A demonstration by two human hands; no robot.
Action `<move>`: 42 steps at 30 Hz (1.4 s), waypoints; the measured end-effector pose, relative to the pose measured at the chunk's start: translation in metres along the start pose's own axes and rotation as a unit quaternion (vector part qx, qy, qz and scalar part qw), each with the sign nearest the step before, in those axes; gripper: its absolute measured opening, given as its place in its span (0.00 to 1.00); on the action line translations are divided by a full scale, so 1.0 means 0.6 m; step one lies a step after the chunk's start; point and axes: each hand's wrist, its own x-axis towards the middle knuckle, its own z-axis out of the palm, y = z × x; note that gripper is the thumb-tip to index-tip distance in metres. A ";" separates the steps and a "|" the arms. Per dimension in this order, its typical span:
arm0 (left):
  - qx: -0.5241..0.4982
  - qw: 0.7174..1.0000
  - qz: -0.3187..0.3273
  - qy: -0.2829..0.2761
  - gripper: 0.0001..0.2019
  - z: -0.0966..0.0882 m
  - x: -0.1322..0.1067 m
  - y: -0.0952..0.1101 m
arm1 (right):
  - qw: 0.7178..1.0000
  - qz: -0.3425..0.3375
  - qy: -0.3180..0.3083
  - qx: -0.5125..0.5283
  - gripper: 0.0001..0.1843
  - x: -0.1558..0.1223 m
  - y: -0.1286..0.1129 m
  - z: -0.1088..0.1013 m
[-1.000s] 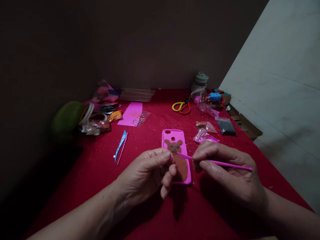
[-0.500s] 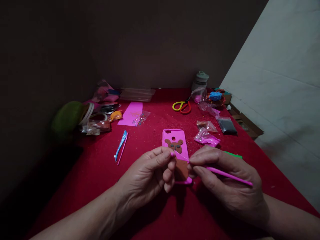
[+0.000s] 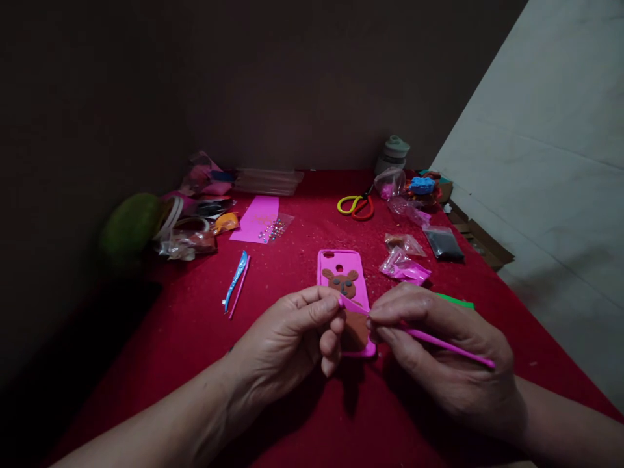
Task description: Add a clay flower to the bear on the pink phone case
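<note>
Since 1 s ago: right hand [image 3: 439, 354] has dropped toward the near edge, and the tail of the pink stick [image 3: 441, 344] now sits lower. A green strip [image 3: 454, 301] shows beyond the knuckles where the hand covered it before. Left hand [image 3: 292, 338] has barely shifted. Almost no change vs half a sec ago.

R hand: thumb + forefinger closed round the pink stick near its front third; shaft runs back over the hand, tail sticking out to the right.

L hand: thumb + forefinger pinched together right at the stick's tip. Can't tell if they clamp the tip itself or a scrap on it. Other fingers curled under.

Both hands are above the near end of the pink phone case [image 3: 341, 263], which lies flat on the red cloth [image 3: 195, 364], centre of the table. A brown bear figure [image 3: 342, 283] is on the case, head clear, body partly hidden by the fingers.

Around:
- Blue tool [image 3: 235, 279] w/ a thin pink rod [image 3: 238, 296] just beside it, left of the case.
- Pink sheet [image 3: 257, 219] farther back.
- Scissors [image 3: 355, 207] w/ yellow + red handles, behind the case.
- Small plastic bags [image 3: 404, 268] right of the case, a black packet [image 3: 442, 244] near them.
- Grey jar [image 3: 392, 155] at the back wall.
</note>
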 end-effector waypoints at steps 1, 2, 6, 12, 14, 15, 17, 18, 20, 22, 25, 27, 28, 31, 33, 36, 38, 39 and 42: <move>0.001 1.000 0.000 0.001 0.08 0.000 0.000 0.000 | 1.000 0.000 -0.003 0.001 0.10 0.000 0.000 0.000; 0.002 1.000 0.001 0.002 0.08 0.001 0.000 0.000 | 1.000 0.001 -0.008 0.003 0.10 0.000 0.000 -0.001; 0.003 1.000 0.004 0.006 0.09 0.002 -0.001 0.000 | 1.000 0.005 -0.018 0.004 0.11 -0.002 0.002 -0.003; 0.008 1.000 0.004 0.014 0.10 0.006 -0.001 -0.001 | 1.000 0.004 -0.017 0.005 0.11 -0.002 0.002 -0.004; 0.008 1.000 0.005 0.016 0.10 0.006 0.000 0.000 | 1.000 0.002 -0.017 0.005 0.12 -0.001 0.001 -0.004; 0.009 1.000 0.005 0.017 0.10 0.006 0.000 0.001 | 1.000 0.001 -0.018 0.005 0.12 0.000 0.000 -0.004; 0.010 1.000 0.005 0.018 0.10 0.006 0.000 0.002 | 1.000 -0.001 -0.017 0.005 0.11 0.000 0.000 -0.004; 0.011 1.000 0.005 0.018 0.10 0.006 0.000 0.002 | 1.000 -0.001 -0.016 0.006 0.11 0.000 0.000 -0.004; 0.010 1.000 0.005 0.019 0.09 0.006 -0.001 0.003 | 1.000 -0.003 -0.014 0.003 0.12 -0.001 0.000 -0.004; 0.011 1.000 0.004 0.020 0.09 0.006 -0.001 0.003 | 1.000 -0.006 -0.014 -0.004 0.12 -0.001 0.001 -0.004; 0.012 1.000 0.001 0.022 0.08 0.006 -0.002 0.002 | 1.000 -0.008 -0.013 -0.014 0.12 0.001 0.000 -0.005; 0.012 1.000 0.001 0.023 0.08 0.006 -0.002 0.001 | 1.000 -0.010 -0.013 -0.016 0.13 0.002 -0.001 -0.006; 0.012 1.000 0.001 0.024 0.08 0.005 -0.002 0.001 | 1.000 -0.011 -0.012 -0.018 0.13 0.003 -0.002 -0.007; 0.011 1.000 0.002 0.025 0.08 0.004 -0.002 0.002 | 1.000 -0.011 -0.013 -0.021 0.13 0.004 -0.001 -0.010; 0.011 1.000 0.002 0.025 0.09 0.004 -0.002 0.003 | 1.000 -0.008 -0.021 -0.016 0.12 0.004 0.000 -0.012; 0.012 1.000 0.000 0.024 0.10 0.004 -0.002 0.004 | 1.000 0.002 -0.026 -0.008 0.12 0.002 0.003 -0.014; 0.012 1.000 -0.001 0.025 0.09 0.004 -0.002 0.004 | 1.000 0.005 -0.027 -0.009 0.12 0.000 0.004 -0.015; 0.013 1.000 -0.001 0.025 0.10 0.004 -0.002 0.004 | 1.000 0.005 -0.027 -0.010 0.12 -0.001 0.005 -0.016; 0.015 1.000 -0.002 0.023 0.10 0.005 -0.002 0.003 | 1.000 0.001 -0.028 -0.012 0.12 -0.001 0.005 -0.015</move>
